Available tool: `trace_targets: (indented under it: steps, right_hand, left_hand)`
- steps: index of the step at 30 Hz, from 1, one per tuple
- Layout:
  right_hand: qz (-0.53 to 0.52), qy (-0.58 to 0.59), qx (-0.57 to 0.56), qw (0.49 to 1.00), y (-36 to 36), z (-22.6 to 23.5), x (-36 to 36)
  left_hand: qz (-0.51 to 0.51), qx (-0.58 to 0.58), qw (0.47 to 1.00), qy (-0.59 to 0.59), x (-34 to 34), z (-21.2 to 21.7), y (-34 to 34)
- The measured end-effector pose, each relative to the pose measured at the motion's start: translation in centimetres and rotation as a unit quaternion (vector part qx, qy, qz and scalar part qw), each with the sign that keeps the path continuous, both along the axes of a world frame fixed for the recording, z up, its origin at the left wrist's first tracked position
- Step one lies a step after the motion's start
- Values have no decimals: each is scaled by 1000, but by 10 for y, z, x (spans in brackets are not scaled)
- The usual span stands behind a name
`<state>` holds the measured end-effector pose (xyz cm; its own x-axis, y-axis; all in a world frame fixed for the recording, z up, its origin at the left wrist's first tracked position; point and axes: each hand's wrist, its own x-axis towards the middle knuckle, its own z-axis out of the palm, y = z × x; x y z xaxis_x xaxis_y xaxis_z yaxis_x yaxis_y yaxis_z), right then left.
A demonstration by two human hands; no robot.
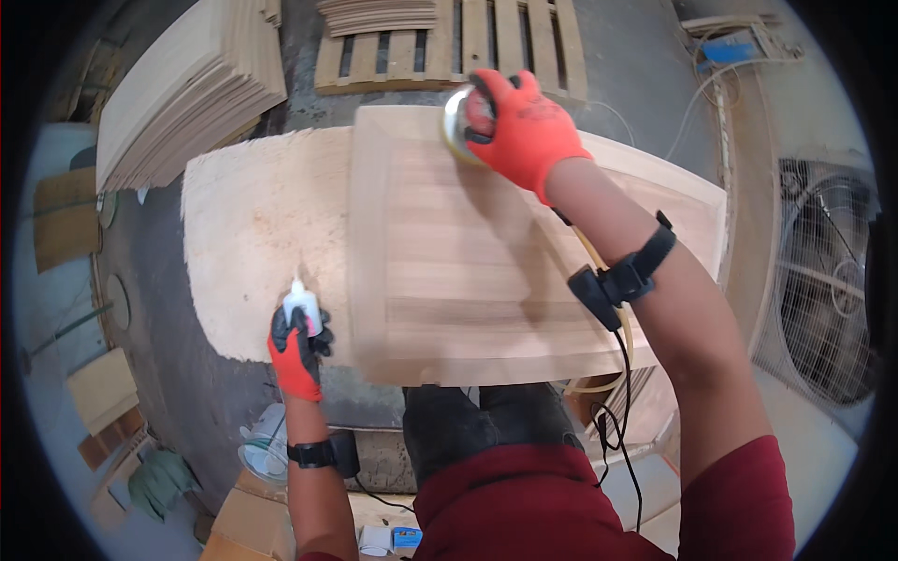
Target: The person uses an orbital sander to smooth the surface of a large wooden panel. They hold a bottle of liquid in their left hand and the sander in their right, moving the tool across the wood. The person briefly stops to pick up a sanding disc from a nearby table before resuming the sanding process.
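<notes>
My right hand (pixel 526 129), in a red and black work glove, is wrapped round a round air sander (pixel 458 124). Its disc sits at the far edge of a pale wooden panel (pixel 449 271) with a raised frame; a hose trails back under my forearm. In my left hand (pixel 299 348), gloved alike, is a small white squeeze bottle (pixel 302 307) with its narrow nozzle pointing away from me. That hand is over the bare plywood board (pixel 253 215), left of the panel. Each wrist wears a black strap with a small device.
Thin wooden sheets (pixel 192 89) are stacked at the far left. Beyond the board lies a slatted pallet (pixel 449 47) carrying more pieces. At the right stands a large caged fan (pixel 828 280). A cardboard box (pixel 253 519) is at the lower left, and black cables hang by my right side.
</notes>
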<state>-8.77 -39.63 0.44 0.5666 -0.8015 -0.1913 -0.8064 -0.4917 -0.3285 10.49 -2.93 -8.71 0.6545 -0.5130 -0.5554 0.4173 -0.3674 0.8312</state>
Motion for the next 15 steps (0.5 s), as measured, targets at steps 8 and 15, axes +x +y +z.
trace_targets:
  steps: [8,15]
  right_hand:
    - [-180,-20,-56,982,-60,-18,-225]
    - [-397,9,-54,916,-101,-38,-405]
  left_hand:
    - [3,-13,1000,-22,-1,2,3]
    - [-33,-33,999,-9,3,3,2]
